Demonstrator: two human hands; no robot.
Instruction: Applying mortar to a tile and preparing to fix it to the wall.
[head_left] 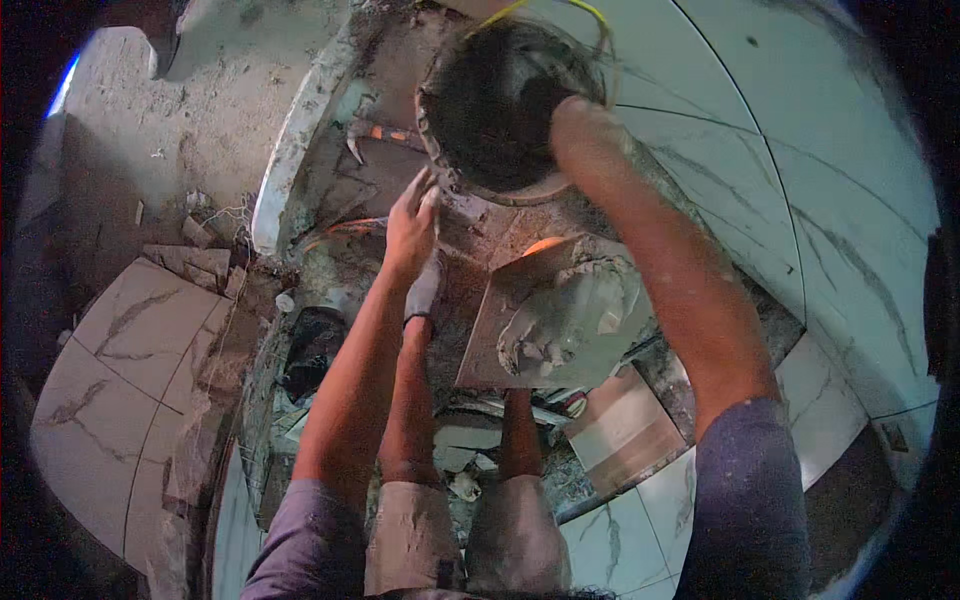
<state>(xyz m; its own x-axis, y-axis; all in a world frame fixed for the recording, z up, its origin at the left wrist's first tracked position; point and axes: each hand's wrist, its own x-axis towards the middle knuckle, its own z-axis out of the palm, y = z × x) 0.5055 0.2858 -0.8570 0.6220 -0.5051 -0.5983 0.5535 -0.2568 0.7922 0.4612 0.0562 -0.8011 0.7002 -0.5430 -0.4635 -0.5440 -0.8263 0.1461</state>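
Note:
My right hand [582, 135] reaches into a dark, mortar-crusted bucket [428, 125] at the upper middle; its fingers are blurred and hidden in the dark interior. My left hand [414, 215] is beside the bucket's lower left rim, fingers fairly straight and pointing up, with nothing visible in them; whether it touches the rim I cannot tell. A claw hammer [390, 134] with an orange-marked handle lies left of the bucket. Below the bucket, between my arms, a square tile [482, 362] carries a spread heap of grey mortar [545, 325], with something orange behind its top edge.
Large marbled white tiles [850, 200] cover the surface at right. At left are a pale raised edge [300, 150], broken tile pieces [190, 262], loose wires and more marbled tiles [120, 400]. My legs and feet show below, amid rubble and a brownish tile [620, 430]. A yellow loop arches over the bucket.

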